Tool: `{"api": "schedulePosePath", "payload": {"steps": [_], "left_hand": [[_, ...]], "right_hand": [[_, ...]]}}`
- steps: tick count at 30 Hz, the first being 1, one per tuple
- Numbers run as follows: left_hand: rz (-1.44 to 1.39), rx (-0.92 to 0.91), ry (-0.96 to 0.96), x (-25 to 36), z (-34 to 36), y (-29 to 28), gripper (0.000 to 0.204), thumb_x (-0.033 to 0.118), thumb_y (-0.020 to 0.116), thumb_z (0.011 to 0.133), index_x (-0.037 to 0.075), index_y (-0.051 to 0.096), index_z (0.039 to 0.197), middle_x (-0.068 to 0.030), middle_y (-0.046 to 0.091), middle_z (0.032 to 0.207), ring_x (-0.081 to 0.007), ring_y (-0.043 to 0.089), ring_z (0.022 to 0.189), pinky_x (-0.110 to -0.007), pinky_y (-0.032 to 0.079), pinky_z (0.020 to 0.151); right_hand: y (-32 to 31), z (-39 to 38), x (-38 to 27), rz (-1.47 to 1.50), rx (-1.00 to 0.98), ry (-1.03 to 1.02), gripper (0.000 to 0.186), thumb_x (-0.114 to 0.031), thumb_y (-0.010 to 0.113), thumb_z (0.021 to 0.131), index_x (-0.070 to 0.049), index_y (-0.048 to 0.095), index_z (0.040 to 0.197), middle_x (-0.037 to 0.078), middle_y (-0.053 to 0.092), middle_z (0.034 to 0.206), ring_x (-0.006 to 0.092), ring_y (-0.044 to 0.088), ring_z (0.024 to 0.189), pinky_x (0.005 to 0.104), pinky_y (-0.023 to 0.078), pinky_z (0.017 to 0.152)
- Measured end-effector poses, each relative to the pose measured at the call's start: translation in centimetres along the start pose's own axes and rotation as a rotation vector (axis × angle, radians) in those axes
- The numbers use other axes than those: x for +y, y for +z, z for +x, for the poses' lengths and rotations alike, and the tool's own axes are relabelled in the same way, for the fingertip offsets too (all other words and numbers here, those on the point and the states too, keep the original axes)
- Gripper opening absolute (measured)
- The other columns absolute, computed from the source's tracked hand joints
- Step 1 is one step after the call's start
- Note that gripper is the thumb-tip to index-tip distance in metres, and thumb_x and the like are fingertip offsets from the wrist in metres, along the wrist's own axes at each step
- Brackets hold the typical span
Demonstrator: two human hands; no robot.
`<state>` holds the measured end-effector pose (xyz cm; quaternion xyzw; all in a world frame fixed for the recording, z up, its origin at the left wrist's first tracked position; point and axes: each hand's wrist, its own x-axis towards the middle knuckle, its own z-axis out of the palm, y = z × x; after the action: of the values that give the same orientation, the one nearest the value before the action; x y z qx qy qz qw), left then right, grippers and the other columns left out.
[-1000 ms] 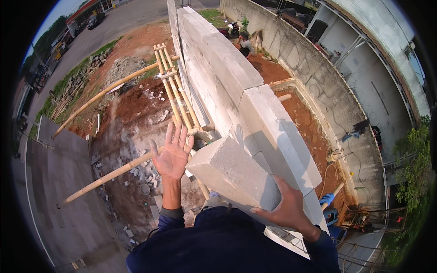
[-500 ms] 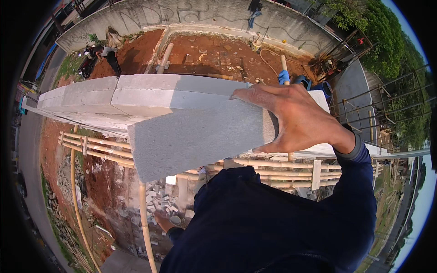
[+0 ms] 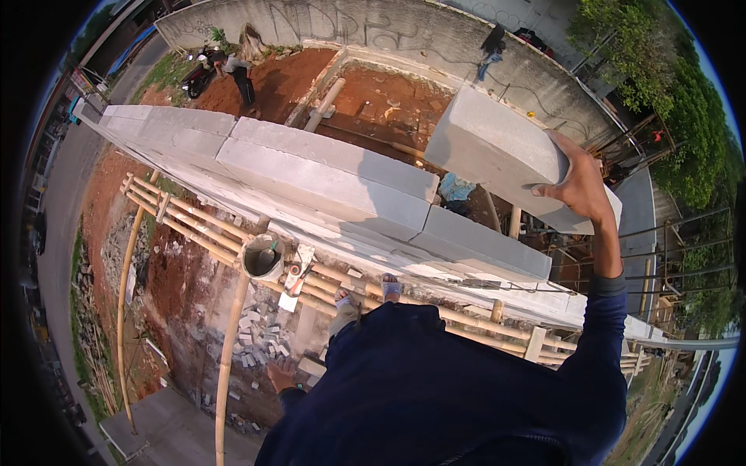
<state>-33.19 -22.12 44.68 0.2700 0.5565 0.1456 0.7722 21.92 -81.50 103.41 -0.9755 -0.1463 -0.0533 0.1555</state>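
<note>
Pale block (image 3: 497, 151) raised at the wall's right-hand portion, tilted, its left end higher. From where I stand, cannot tell whether its underside bears on anything. Right hand (image 3: 581, 185) clamps it: thumb pressed on the near face, fingers over the upper edge, thumb and fingers well apart. Left hand (image 3: 280, 376) low, well apart from the block, seen above rubble (image 3: 260, 340); fingers appear spread, detail small.

Block wall (image 3: 326, 175) runs diagonally below; its top steps down to a lower course (image 3: 486, 242) near the block. Behind that step: a light-blue bundle (image 3: 457, 188) and an upright post (image 3: 515, 223). Rebar frame (image 3: 660, 245) crowds the right side, just beyond the forearm.

Near side of wall: bamboo scaffold (image 3: 206, 237), bearing a bucket (image 3: 263, 268) with a tool handle inside. Both feet (image 3: 391, 289) on the poles' level. A long bamboo pole (image 3: 231, 365) stands left of the left hand.

Far side: another person (image 3: 237, 74) beside a motorcycle (image 3: 199, 74); stained boundary wall (image 3: 373, 23) behind.
</note>
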Motion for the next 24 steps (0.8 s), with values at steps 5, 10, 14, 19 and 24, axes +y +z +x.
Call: {"api": "schedulePosePath", "payload": {"steps": [5,10,14,19,24], "left_hand": [[0.044,0.044,-0.021,-2.8,-0.9,1.2,0.09,0.055,0.056,0.097,0.008,0.022,0.166,-0.0217,0.031,0.166,-0.0438,0.046,0.144,-0.058,0.043,0.112],[0.042,-0.017,-0.045,-2.8,-1.0,2.2,0.086,0.053,0.058,0.097,0.005,0.029,0.162,-0.0237,0.035,0.163,-0.0454,0.046,0.142,-0.059,0.044,0.111],[0.048,0.002,0.047,-2.5,-3.0,6.1,0.079,0.049,0.057,0.099,0.003,0.034,0.158,-0.0244,0.039,0.16,-0.0459,0.049,0.139,-0.059,0.045,0.111],[0.087,0.111,0.057,-0.5,-3.9,9.3,0.067,0.04,0.053,0.103,-0.004,0.038,0.152,-0.0243,0.051,0.148,-0.0439,0.056,0.132,-0.053,0.051,0.104],[0.583,0.212,0.395,3.5,-1.1,13.8,0.066,0.041,0.061,0.102,-0.01,0.049,0.142,-0.0277,0.054,0.144,-0.0413,0.061,0.123,-0.05,0.051,0.099]], "right_hand": [[1.4,0.1,2.9,0.086,-0.106,-0.003,0.1,-0.014,0.096,0.05,0.003,0.059,0.143,0.019,0.07,0.132,0.0314,0.067,0.123,0.0387,0.046,0.11],[3.6,-0.2,6.0,0.098,-0.098,-0.051,0.101,-0.014,0.096,0.05,0.002,0.059,0.143,0.019,0.07,0.133,0.0314,0.067,0.123,0.0389,0.046,0.111],[3.2,-0.3,6.2,0.149,-0.151,0.037,0.101,-0.013,0.096,0.05,0.0,0.06,0.143,0.019,0.07,0.134,0.0322,0.067,0.123,0.0385,0.046,0.111],[3.4,-0.4,7.7,0.131,-0.191,0.054,0.099,-0.015,0.096,0.052,-0.001,0.061,0.143,0.022,0.069,0.135,0.0366,0.068,0.123,0.0414,0.05,0.108],[6.2,-0.4,9.5,0.063,-0.17,-0.057,0.098,-0.017,0.096,0.054,-0.002,0.06,0.143,0.023,0.067,0.136,0.0402,0.065,0.125,0.045,0.05,0.108]]}}
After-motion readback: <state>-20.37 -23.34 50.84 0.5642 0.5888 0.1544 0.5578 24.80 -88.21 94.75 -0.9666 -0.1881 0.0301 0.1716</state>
